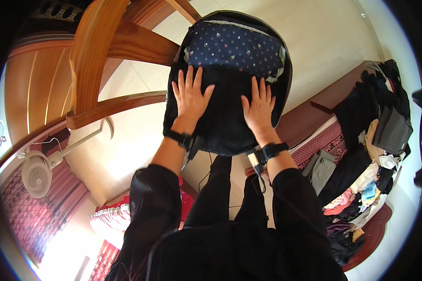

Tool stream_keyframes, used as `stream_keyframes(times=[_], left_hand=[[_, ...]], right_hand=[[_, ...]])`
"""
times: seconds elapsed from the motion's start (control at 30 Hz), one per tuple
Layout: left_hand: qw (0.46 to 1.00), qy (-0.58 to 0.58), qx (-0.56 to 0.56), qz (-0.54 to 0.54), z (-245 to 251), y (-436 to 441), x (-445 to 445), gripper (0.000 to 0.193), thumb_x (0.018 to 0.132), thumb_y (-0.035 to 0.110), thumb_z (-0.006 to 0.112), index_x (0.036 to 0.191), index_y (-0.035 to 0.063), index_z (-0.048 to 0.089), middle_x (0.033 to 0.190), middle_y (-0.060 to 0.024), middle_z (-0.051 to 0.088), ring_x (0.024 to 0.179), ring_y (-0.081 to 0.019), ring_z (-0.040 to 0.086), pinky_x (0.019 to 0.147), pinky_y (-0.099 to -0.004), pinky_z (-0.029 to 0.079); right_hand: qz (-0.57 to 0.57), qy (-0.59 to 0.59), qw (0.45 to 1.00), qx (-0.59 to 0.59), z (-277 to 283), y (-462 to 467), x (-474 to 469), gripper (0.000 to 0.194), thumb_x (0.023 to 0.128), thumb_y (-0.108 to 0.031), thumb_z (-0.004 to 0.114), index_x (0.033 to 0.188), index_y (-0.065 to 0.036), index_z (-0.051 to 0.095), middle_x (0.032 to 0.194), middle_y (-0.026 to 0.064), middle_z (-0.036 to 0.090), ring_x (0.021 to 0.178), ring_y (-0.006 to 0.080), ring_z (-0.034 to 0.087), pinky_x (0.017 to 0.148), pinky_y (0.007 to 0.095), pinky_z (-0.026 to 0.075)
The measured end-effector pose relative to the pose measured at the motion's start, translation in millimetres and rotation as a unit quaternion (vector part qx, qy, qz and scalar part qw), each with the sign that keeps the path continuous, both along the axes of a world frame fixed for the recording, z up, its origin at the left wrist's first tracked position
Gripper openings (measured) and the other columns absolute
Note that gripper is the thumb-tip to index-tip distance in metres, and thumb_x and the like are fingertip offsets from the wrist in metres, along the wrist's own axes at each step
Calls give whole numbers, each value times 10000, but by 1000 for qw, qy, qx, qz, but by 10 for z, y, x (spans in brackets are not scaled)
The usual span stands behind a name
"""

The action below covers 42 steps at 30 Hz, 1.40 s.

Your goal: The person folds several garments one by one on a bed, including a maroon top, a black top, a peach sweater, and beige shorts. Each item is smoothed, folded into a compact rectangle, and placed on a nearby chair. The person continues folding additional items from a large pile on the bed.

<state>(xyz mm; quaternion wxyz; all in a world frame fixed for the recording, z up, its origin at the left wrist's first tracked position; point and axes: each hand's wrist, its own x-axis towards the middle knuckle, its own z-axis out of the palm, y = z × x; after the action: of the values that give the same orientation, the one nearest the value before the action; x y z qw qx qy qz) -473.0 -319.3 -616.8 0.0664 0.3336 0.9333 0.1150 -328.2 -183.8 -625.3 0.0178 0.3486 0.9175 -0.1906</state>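
Note:
Both my hands lie flat, palms down, on a black cloth (225, 105) spread over the near part of a chair seat or similar rounded holder; which it is I cannot tell. My left hand (191, 95) has its fingers apart near the cloth's far left edge. On the right side of the same cloth rests my right hand (259, 105), fingers slightly apart. Just beyond the fingertips lies a folded dark blue cloth with small dots and flowers (234, 47). Striped pale fabric shows at its edges. Black bands with cables are on both wrists.
A wooden chair frame (91, 59) stands close on the left. Farther left is a white fan (38, 175). At the right, a bed with a dark wooden edge (302, 117) holds piled clothes, among them folded grey cloth (320, 168) and a dark grey folded item (392, 130).

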Motion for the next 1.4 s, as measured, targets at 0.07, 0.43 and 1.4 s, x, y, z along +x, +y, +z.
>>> stream_keyframes(times=[0.07,0.43,1.4], left_hand=[[999,-29,-27,9,-149,-191,72,649,838,416,567,1396,168,345,1461,-113,275,1339,-391,234,1053,-593,198],[994,-95,-40,26,-487,-145,-215,671,852,433,559,1405,148,307,1462,-170,228,1316,-409,248,1052,-511,287],[941,-123,-267,-165,674,-15,777,1074,613,224,830,1450,132,164,1448,-276,203,1271,-451,327,1031,-431,358]], right_hand=[[-13,7,1000,14,-188,-97,119,650,879,-427,476,1435,-172,258,1450,160,271,1288,435,280,987,646,252],[-53,14,998,-9,-568,-57,26,664,870,-384,507,1438,-171,237,1455,191,220,1311,440,221,1012,637,227],[-104,146,932,-314,599,-218,1426,522,782,-184,654,1260,-66,479,1263,166,499,1149,332,484,949,395,411]])
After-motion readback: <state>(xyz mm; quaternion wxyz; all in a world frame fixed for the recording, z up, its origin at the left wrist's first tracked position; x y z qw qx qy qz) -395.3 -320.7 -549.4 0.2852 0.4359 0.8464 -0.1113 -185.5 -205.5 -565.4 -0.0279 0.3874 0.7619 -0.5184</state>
